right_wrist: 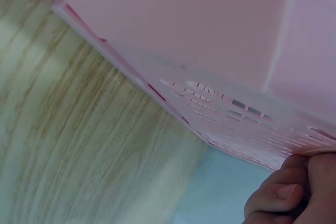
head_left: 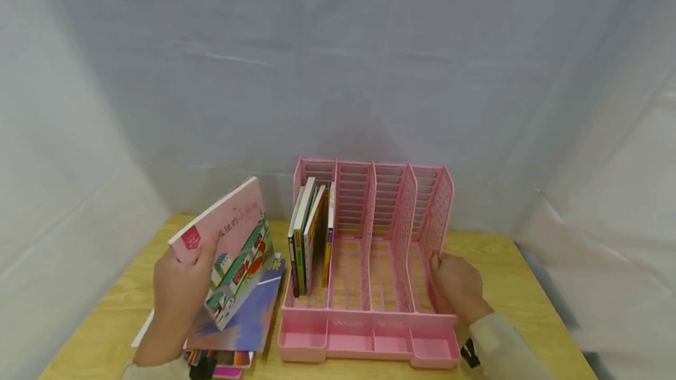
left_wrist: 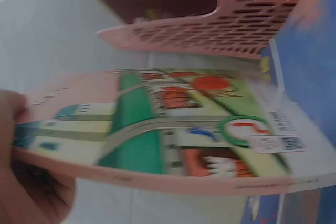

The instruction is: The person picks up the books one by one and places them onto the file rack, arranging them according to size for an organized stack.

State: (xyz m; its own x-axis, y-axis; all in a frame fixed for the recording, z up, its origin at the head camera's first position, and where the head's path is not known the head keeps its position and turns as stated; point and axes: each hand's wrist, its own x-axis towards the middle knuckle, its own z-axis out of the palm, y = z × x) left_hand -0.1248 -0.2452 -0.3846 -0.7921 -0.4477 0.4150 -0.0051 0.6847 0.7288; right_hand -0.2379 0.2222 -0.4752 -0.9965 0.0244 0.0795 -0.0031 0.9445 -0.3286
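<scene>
A thin picture book (head_left: 239, 236) with a pink cover and drawn green-roofed houses is gripped by my left hand (head_left: 179, 289), thumb over the front and fingers behind. It tilts above the stack on the left; the left wrist view shows its pink spine and a barcode label (left_wrist: 281, 144). My right hand (head_left: 456, 283) pinches the right side wall of a pink plastic file rack (head_left: 439, 210). In the right wrist view the curled fingers (right_wrist: 278, 195) sit at the edge of that slotted wall. Several slim books (head_left: 299, 245) stand upright in the rack's leftmost compartment.
Under the raised book lies a stack of books, topped by a blue-purple one (head_left: 248, 324). Small trays (head_left: 351, 336) run along the rack's front. The wooden table (head_left: 486, 327) is enclosed by pale sheeting (head_left: 343, 75) at the back and both sides.
</scene>
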